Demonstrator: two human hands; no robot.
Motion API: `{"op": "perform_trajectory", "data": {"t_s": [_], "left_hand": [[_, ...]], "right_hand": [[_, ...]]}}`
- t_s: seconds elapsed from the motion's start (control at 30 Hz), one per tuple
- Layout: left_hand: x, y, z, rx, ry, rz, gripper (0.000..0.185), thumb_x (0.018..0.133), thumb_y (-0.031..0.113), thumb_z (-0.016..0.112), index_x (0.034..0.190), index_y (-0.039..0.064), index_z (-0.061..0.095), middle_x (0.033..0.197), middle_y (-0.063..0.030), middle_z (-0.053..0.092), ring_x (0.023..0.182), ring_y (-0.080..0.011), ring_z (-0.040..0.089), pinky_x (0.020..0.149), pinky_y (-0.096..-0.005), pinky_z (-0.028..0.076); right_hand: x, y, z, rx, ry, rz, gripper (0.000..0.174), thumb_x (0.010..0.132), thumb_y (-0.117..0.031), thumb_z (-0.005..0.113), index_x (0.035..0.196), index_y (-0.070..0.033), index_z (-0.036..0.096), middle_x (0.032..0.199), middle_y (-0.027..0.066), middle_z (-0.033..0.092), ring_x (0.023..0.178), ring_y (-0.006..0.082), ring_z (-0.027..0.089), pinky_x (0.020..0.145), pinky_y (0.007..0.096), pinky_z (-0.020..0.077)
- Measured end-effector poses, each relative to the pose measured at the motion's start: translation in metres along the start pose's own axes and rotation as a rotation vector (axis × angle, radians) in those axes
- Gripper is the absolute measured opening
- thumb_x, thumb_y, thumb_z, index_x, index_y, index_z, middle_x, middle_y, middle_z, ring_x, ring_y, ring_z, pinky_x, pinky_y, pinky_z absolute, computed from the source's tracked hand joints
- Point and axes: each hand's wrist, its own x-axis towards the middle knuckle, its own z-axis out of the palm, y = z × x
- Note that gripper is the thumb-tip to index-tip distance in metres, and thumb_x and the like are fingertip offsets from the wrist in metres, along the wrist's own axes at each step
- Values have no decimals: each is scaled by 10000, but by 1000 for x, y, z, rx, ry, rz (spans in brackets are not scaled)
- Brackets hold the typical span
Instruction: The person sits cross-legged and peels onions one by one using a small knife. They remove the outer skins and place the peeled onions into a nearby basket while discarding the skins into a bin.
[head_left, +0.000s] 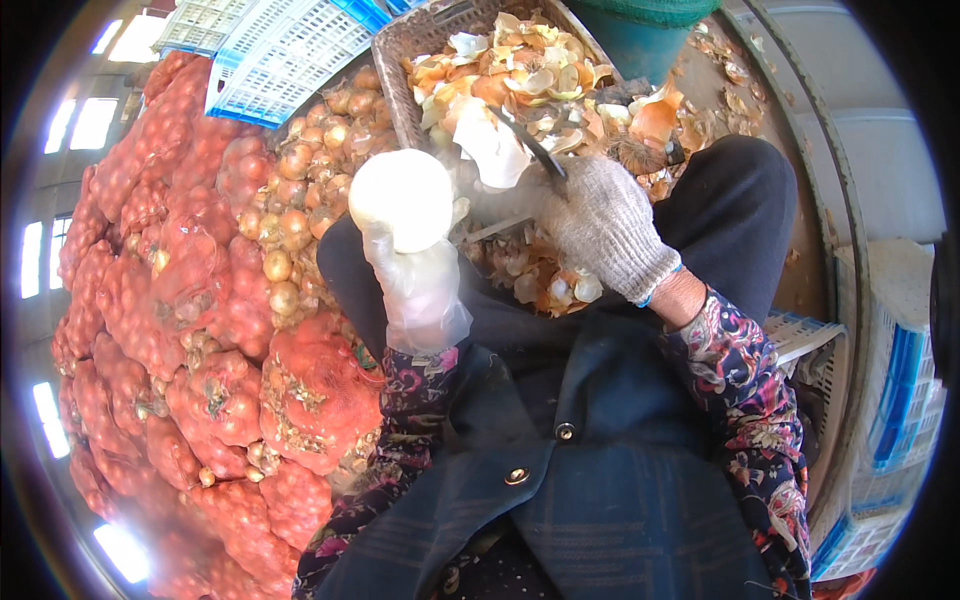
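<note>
My left hand (416, 289), in a translucent plastic glove, grips a peeled white onion (401, 199) above my left knee. My right hand (600, 217) wears a knitted grey glove and is closed around a knife (536, 146), whose dark, narrow, curved part sticks out past the fingers. A pale flat strip (499, 227) lies just left of that hand; whether it belongs to the knife I cannot tell. White onion layers (491, 142) sit beside the dark part. The right fingers are partly blurred. Onion skins (559, 285) lie between my legs.
Ahead is a dirty plastic crate (394, 82) heaped with onion skins (517, 64). Loose unpeeled onions (292, 225) and red mesh sacks of onions (202, 270) pile up on the left. White-and-blue crates (292, 56) stand behind; a green bucket (641, 37) stands at front right.
</note>
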Motion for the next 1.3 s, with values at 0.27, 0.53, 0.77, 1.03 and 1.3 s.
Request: {"op": "perform_trajectory", "data": {"t_s": [0.27, 0.53, 0.77, 1.03, 1.3], "left_hand": [[5, -20, -15, 51, 0, -61, 780, 918, 587, 663, 1485, 92, 463, 1456, -165, 534, 1327, -443, 531, 1037, -601, 502], [7, -16, -9, -65, 116, -112, 751, 926, 569, 665, 1478, 99, 468, 1428, -147, 553, 1309, -432, 536, 1009, -556, 509], [1, -20, -5, 51, -42, -137, 714, 952, 530, 626, 1491, 100, 443, 1377, -136, 581, 1271, -336, 576, 969, -539, 531], [4, -27, -18, 57, -22, 6, 903, 799, 236, 837, 1541, 56, 354, 1366, -175, 592, 1162, -292, 662, 872, -443, 630], [-17, 3, 28, 695, -195, 197, 1219, 658, 223, 958, 1622, 63, 229, 1439, -195, 482, 1287, -342, 578, 1066, -465, 526]], "right_hand": [[-5, 23, 68, -107, 190, -328, 176, 895, -263, 665, 988, -127, 724, 737, 126, 709, 692, 326, 720, 607, 469, 565], [3, 34, 61, -70, 228, -195, 209, 914, -268, 649, 1057, -128, 711, 811, 147, 717, 737, 362, 716, 644, 476, 561], [14, 36, 73, 3, 98, -177, 203, 897, -224, 657, 910, -25, 694, 744, 154, 706, 690, 337, 715, 632, 439, 568], [10, 36, 60, 33, 247, -157, 260, 932, -289, 647, 1025, -66, 742, 796, 189, 726, 754, 384, 718, 704, 484, 561], [30, 61, 44, 880, 13, 104, 455, 942, -359, 701, 1219, 1, 708, 773, 86, 735, 657, 235, 720, 702, 410, 576]]}}
